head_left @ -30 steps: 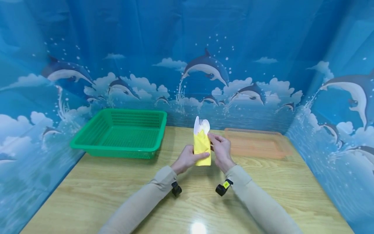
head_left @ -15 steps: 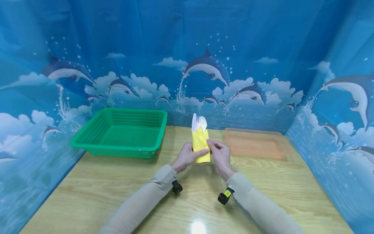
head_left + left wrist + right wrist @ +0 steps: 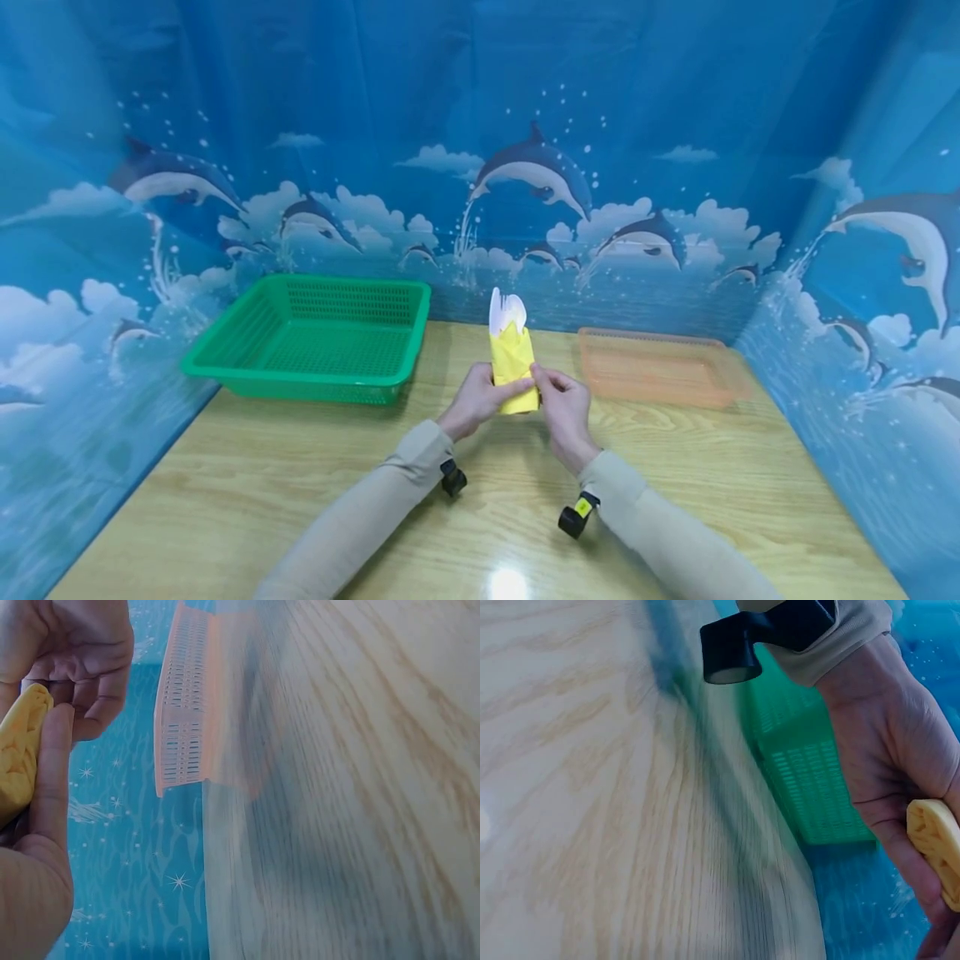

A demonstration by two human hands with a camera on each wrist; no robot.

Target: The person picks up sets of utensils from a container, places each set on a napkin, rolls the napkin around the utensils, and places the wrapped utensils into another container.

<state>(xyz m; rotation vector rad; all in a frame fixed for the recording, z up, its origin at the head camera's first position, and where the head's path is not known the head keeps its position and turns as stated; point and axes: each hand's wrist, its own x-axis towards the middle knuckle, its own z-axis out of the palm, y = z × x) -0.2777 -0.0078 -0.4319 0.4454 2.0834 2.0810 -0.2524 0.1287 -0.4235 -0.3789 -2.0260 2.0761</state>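
A yellow napkin (image 3: pixel 511 354) is folded round a white plastic knife (image 3: pixel 495 312), fork (image 3: pixel 505 307) and spoon (image 3: pixel 514 312), whose upper ends stick out of its top. My left hand (image 3: pixel 477 402) grips the napkin low on its left side, thumb across the front. At its right edge, my right hand (image 3: pixel 566 412) pinches the napkin between thumb and fingertips. The bundle is held above the table, tilted slightly left. In the left wrist view the folded end of the napkin (image 3: pixel 22 750) shows beside my thumb; the right wrist view shows the napkin's end (image 3: pixel 936 844) too.
On the left of the wooden table (image 3: pixel 517 517) stands a green plastic basket (image 3: pixel 300 385) with nothing seen inside. A shallow orange basket (image 3: pixel 660 371) lies at the back right. A blue dolphin-print curtain (image 3: pixel 480 100) closes off the back and sides.
Both hands have shifted the bundle slightly up and left, and its top leans further left. My right hand has slid lower along the napkin's right edge.
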